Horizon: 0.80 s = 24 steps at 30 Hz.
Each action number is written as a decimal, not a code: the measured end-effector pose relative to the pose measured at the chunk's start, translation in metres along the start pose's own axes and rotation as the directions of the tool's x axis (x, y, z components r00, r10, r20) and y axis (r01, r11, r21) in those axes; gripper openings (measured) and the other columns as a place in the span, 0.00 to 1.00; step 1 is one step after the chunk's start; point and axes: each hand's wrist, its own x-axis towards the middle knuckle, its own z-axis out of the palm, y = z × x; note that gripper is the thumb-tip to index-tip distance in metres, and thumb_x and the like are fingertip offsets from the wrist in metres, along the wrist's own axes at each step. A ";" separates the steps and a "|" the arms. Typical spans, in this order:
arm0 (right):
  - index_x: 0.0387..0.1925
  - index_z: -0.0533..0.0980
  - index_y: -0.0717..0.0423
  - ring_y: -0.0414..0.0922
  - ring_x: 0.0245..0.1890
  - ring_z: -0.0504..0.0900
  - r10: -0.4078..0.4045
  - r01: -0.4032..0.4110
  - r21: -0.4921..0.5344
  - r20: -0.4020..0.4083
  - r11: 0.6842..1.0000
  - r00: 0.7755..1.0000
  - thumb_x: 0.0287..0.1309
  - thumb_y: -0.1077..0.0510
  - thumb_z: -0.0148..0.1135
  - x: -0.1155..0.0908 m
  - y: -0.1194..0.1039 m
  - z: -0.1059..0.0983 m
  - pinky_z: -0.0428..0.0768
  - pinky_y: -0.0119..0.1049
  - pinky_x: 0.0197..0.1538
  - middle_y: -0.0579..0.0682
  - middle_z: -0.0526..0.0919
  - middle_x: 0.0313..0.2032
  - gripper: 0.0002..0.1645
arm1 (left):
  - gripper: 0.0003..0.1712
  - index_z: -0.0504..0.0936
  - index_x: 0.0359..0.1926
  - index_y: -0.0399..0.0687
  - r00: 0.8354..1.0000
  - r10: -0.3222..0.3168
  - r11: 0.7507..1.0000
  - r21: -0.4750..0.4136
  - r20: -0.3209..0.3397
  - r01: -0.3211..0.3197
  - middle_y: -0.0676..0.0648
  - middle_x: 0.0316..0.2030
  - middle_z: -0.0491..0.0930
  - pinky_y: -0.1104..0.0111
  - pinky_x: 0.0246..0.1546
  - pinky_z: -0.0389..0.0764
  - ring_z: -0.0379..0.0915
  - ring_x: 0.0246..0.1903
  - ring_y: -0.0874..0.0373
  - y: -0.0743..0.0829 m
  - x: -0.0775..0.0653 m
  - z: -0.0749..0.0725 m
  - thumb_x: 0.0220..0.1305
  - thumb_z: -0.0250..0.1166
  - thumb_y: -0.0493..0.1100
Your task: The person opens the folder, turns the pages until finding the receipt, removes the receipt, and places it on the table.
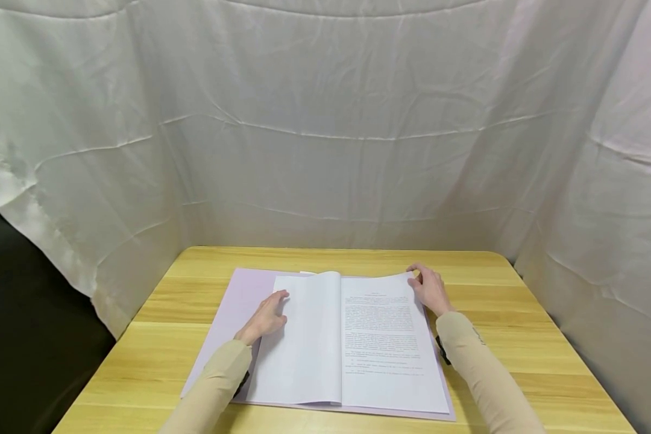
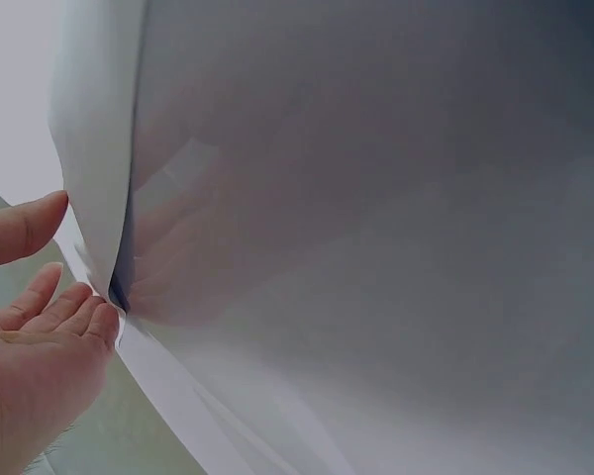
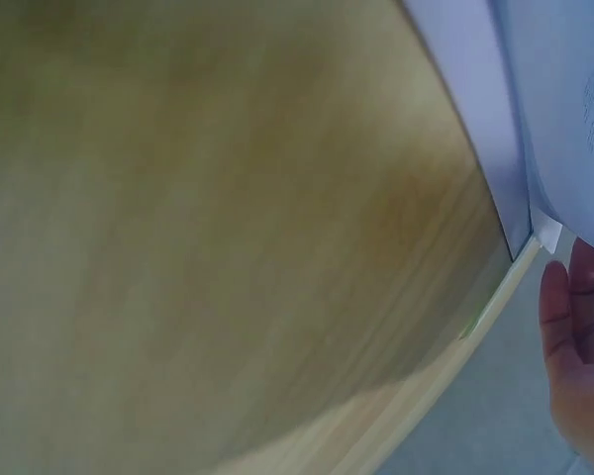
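Observation:
A lilac folder [image 1: 252, 282] lies spread on the table with printed paper sheets in it. Its left sheet [image 1: 309, 337] looks blank and bulges along the middle fold; its right sheet [image 1: 382, 386] carries lines of small print. My left hand [image 1: 266, 318] is at the left sheet's outer edge. In the left wrist view its thumb [image 2: 30, 230] stands apart from the fingers, and the fingertips are beside the paper edge. At the far right corner of the printed sheet, my right hand [image 1: 431, 291] pinches the paper, which lifts slightly there. The right wrist view shows its fingers [image 3: 564, 317] by that corner.
The wooden table [image 1: 521, 361] extends around the folder on every side. Pale curtains [image 1: 358, 181] hang behind it and at both sides. A dark area [image 1: 32, 325] shows at the lower left.

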 end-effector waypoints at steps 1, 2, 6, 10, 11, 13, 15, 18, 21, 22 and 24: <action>0.54 0.75 0.60 0.46 0.25 0.70 -0.004 0.004 -0.001 -0.003 1.000 1.000 0.69 0.63 0.56 0.000 0.000 0.000 0.64 0.35 0.30 0.54 0.74 0.25 0.14 | 0.34 0.66 0.68 0.28 1.000 0.002 1.000 0.000 -0.001 -0.002 0.27 0.70 0.65 0.41 0.74 0.59 0.57 0.72 0.31 0.000 0.000 0.000 0.59 0.60 0.25; 0.53 0.75 0.60 0.46 0.25 0.70 -0.008 0.008 -0.001 -0.008 1.000 1.000 0.69 0.63 0.56 -0.001 0.000 0.000 0.65 0.35 0.30 0.54 0.75 0.25 0.14 | 0.34 0.66 0.68 0.28 1.000 0.003 1.000 0.001 -0.002 -0.003 0.27 0.70 0.65 0.41 0.74 0.59 0.57 0.72 0.31 0.000 0.000 0.000 0.58 0.61 0.25; 0.50 0.75 0.59 0.47 0.24 0.72 -0.022 0.022 -0.012 -0.035 1.000 0.999 0.70 0.62 0.55 -0.002 0.000 0.002 0.66 0.35 0.30 0.55 0.77 0.26 0.10 | 0.34 0.66 0.67 0.27 1.000 0.010 1.000 0.007 -0.005 -0.010 0.27 0.69 0.65 0.41 0.74 0.59 0.58 0.71 0.30 0.001 -0.001 -0.001 0.58 0.61 0.24; 0.47 0.74 0.57 0.48 0.25 0.73 -0.033 0.030 -0.046 -0.067 0.998 0.997 0.71 0.60 0.55 -0.002 0.000 0.003 0.66 0.34 0.30 0.56 0.79 0.28 0.07 | 0.34 0.66 0.67 0.27 1.000 0.009 1.000 0.010 -0.003 -0.009 0.27 0.69 0.65 0.41 0.74 0.59 0.58 0.71 0.30 0.001 -0.001 0.000 0.58 0.61 0.25; 0.46 0.74 0.56 0.48 0.26 0.74 -0.030 0.026 -0.056 -0.074 0.998 0.997 0.72 0.59 0.55 -0.003 0.000 0.003 0.66 0.34 0.30 0.57 0.80 0.29 0.06 | 0.34 0.66 0.67 0.27 1.000 0.009 1.000 0.010 -0.003 -0.008 0.27 0.69 0.65 0.41 0.74 0.59 0.58 0.71 0.31 0.001 -0.001 0.000 0.59 0.61 0.25; 0.46 0.74 0.56 0.50 0.27 0.75 -0.024 0.018 -0.070 -0.083 0.997 0.996 0.72 0.59 0.55 -0.003 0.000 0.002 0.67 0.35 0.31 0.59 0.82 0.32 0.06 | 0.34 0.66 0.67 0.27 1.000 0.004 1.000 0.011 -0.001 -0.004 0.27 0.70 0.65 0.41 0.74 0.59 0.57 0.72 0.31 0.002 0.000 0.000 0.59 0.60 0.25; 0.45 0.74 0.56 0.52 0.31 0.77 -0.009 0.002 -0.080 -0.087 0.997 0.996 0.72 0.58 0.55 -0.004 0.000 0.002 0.69 0.38 0.33 0.61 0.83 0.36 0.06 | 0.34 0.66 0.68 0.28 1.000 0.001 1.000 0.014 0.000 -0.001 0.27 0.70 0.65 0.41 0.74 0.59 0.57 0.72 0.31 0.002 0.000 -0.001 0.59 0.60 0.25; 0.44 0.74 0.57 0.55 0.36 0.80 0.002 -0.011 -0.086 -0.100 0.996 0.995 0.72 0.58 0.55 -0.005 -0.001 0.002 0.74 0.42 0.38 0.61 0.84 0.42 0.06 | 0.33 0.66 0.68 0.28 1.000 -0.004 1.000 0.013 0.003 0.004 0.27 0.70 0.64 0.42 0.74 0.59 0.57 0.72 0.31 0.003 0.000 -0.001 0.60 0.60 0.25; 0.43 0.77 0.58 0.55 0.38 0.80 -0.009 -0.003 -0.089 -0.132 0.996 0.991 0.71 0.58 0.57 -0.005 -0.001 0.002 0.75 0.46 0.40 0.61 0.83 0.44 0.07 | 0.33 0.66 0.68 0.28 1.000 -0.006 1.000 0.015 0.005 0.006 0.27 0.70 0.64 0.42 0.74 0.59 0.57 0.72 0.31 0.003 0.000 0.000 0.60 0.60 0.26; 0.42 0.78 0.59 0.55 0.38 0.80 -0.019 0.005 -0.093 -0.149 0.996 0.989 0.71 0.58 0.57 -0.006 -0.001 0.003 0.76 0.46 0.40 0.60 0.83 0.43 0.07 | 0.33 0.66 0.68 0.28 1.000 -0.005 1.000 0.016 0.004 0.004 0.28 0.70 0.64 0.42 0.74 0.59 0.57 0.72 0.31 0.003 0.000 -0.001 0.60 0.60 0.26; 0.41 0.80 0.60 0.56 0.37 0.80 -0.046 0.028 -0.100 -0.186 0.995 0.982 0.69 0.59 0.59 -0.006 -0.002 0.003 0.76 0.46 0.39 0.60 0.83 0.43 0.08 | 0.33 0.66 0.68 0.28 1.000 0.003 1.000 0.021 0.001 -0.003 0.27 0.69 0.65 0.42 0.74 0.60 0.57 0.72 0.31 0.004 0.000 -0.001 0.60 0.61 0.25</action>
